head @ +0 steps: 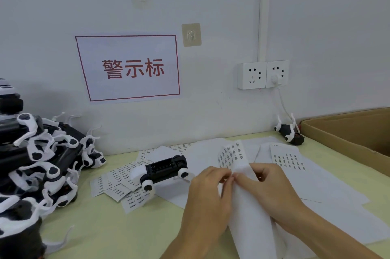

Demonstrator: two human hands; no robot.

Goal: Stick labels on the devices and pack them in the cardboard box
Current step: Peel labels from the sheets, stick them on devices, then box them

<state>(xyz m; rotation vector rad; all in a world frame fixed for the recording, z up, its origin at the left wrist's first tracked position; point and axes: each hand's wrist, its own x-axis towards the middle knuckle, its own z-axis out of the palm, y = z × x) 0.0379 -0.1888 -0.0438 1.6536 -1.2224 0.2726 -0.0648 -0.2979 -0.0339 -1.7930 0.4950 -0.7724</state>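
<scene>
Your left hand [207,187] and right hand [263,187] each have a grip pinched on the curled white label sheet [233,156], its small printed labels too fine to read. Just left of your grip, a black-and-white plastic device [163,170] lies on the pale green worktop [109,227]. Far right stands the brown cardboard box [346,132]. Beyond, a red-bordered wall sign [130,67] reads "警示标".

A big pile of black-and-white plastic devices [40,161] sits on the left of the pale green table [118,227]. One black-and-white device [162,171] lies in the middle, on white paper sheets [329,185], with small printed label strips [122,185] to its left. Another small device [290,133] sits at the back by the wall. The brown cardboard box [354,132] is on the far right.
</scene>
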